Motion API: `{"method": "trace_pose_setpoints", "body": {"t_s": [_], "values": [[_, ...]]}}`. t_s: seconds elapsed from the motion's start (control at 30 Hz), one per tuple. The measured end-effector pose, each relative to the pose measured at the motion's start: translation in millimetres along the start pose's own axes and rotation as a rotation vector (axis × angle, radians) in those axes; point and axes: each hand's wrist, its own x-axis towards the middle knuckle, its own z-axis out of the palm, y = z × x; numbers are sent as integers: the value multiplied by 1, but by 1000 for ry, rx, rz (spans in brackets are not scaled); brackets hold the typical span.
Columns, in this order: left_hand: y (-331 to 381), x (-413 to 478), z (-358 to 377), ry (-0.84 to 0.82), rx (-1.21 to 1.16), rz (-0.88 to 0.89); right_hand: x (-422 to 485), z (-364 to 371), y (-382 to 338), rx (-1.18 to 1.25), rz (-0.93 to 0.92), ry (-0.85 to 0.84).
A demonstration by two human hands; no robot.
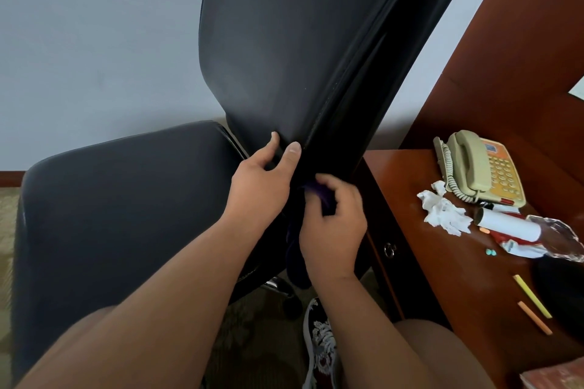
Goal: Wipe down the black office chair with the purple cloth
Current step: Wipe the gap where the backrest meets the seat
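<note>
Gripping the black office chair [284, 41] at the backrest's lower edge with the left hand [262, 180], clutching the purple cloth [316, 194] in the right hand [331, 230] against the side seam; pressing firmly advisable.

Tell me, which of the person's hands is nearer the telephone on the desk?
Right. The right hand grips the purple cloth at the backrest edge facing the telephone; the left hand holds the backrest farther away.

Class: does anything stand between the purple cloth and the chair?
Nothing visible: the right hand holds the purple cloth against the backrest edge of the black office chair. Only the left hand, gripping that edge above, would block an upward stroke.
</note>
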Motion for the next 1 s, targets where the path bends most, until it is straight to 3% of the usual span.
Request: {"method": "trace_pose_setpoints", "body": {"t_s": [0.1, 0.3, 0.43, 0.57, 0.83, 1.0], "values": [[0, 0, -1, -19, -5, 2, 2, 1, -9, 42, 8, 4], [1, 0, -2, -34, -14, -3, -17, 10, 28, -190, -92, -118], [2, -2, -1, -27, -18, -3, -24, 9, 38, -272, 115, -199], [3, -3, -3, -29, -3, -5, -19, 8, 18, -78, 280, -112], [5, -1, -5, -26, 22, 4, 6, 7, -48, 140, 63, 59], [7, -3, -7, -57, 5, -1, -4, 9, -24, -63, -42, -21]]}}
